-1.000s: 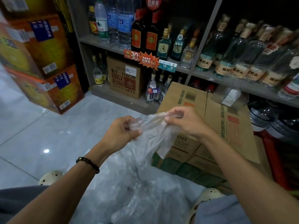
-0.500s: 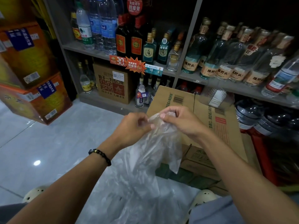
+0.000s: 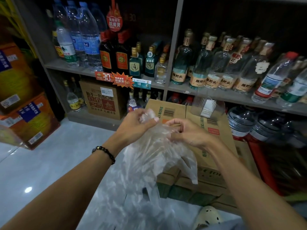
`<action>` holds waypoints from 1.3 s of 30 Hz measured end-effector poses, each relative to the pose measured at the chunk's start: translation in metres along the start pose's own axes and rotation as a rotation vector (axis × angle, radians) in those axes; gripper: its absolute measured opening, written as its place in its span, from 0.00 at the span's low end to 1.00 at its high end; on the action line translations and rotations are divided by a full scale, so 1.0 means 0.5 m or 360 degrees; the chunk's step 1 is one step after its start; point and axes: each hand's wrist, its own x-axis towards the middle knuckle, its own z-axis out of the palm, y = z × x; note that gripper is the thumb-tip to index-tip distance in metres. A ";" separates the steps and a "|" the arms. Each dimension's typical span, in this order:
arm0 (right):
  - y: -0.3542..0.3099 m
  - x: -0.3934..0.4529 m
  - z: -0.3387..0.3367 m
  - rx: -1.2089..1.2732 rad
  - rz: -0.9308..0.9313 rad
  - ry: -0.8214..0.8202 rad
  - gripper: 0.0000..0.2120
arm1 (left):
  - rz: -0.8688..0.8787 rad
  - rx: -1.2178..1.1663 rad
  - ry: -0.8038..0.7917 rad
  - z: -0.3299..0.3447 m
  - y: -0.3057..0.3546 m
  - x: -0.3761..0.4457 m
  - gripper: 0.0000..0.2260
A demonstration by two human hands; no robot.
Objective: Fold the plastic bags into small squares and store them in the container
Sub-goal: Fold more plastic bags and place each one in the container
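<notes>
Both hands, left hand (image 3: 134, 125) and right hand (image 3: 187, 131), pinch the crinkled, clear plastic bag (image 3: 154, 156) at its top.

Clear plastic against browns, greys and reds

The plastic bag (image 3: 159, 156) is see-through and faintly milky; behind it a tan cardboard box (image 3: 196, 113) with green print, grey shelves (image 3: 172, 47), orange cartons (image 3: 33, 120), a red starburst price tag (image 3: 122, 80), a black bead bracelet (image 3: 104, 152), and a pale glossy floor (image 3: 49, 163).

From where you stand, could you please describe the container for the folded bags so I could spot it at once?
Start at the grey shelving full of bottles. In front of it stands a tall cardboard box with barcodes. The clear plastic container sits on top of that box, right of the hands; unlike the bottles around it, it holds a white stack.
</notes>
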 end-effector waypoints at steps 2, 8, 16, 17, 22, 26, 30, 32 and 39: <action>-0.001 0.002 -0.012 0.0020 -0.0050 0.0075 0.16 | 0.0105 -0.0019 0.0071 0.026 0.009 0.020 0.07; 0.056 -0.020 -0.058 0.0112 -0.0094 0.0270 0.27 | -0.0075 -0.0186 0.0547 0.050 -0.021 0.089 0.13; 0.075 0.028 -0.094 0.0056 -0.0034 0.0775 0.10 | -0.0305 -0.0293 0.0636 0.073 -0.073 0.167 0.14; 0.079 0.033 -0.101 0.0109 -0.0020 0.0822 0.08 | -0.0308 -0.0296 0.0632 0.074 -0.079 0.173 0.14; 0.107 0.065 -0.137 0.0479 0.0132 0.0829 0.02 | -0.0236 -0.0091 0.0687 0.074 -0.110 0.192 0.14; 0.128 0.102 -0.171 0.0696 0.0244 0.0857 0.03 | -0.0187 0.0077 0.0667 0.073 -0.142 0.213 0.15; 0.149 0.155 -0.174 0.0808 0.0366 0.1076 0.07 | -0.0352 0.0175 0.0654 0.085 -0.162 0.241 0.14; 0.162 0.176 -0.172 0.0758 0.0424 0.1135 0.06 | -0.0479 0.0278 0.0665 0.088 -0.173 0.250 0.14; 0.191 0.160 -0.154 0.0033 0.0580 0.1068 0.05 | -0.0252 0.0825 0.0665 0.082 -0.153 0.206 0.18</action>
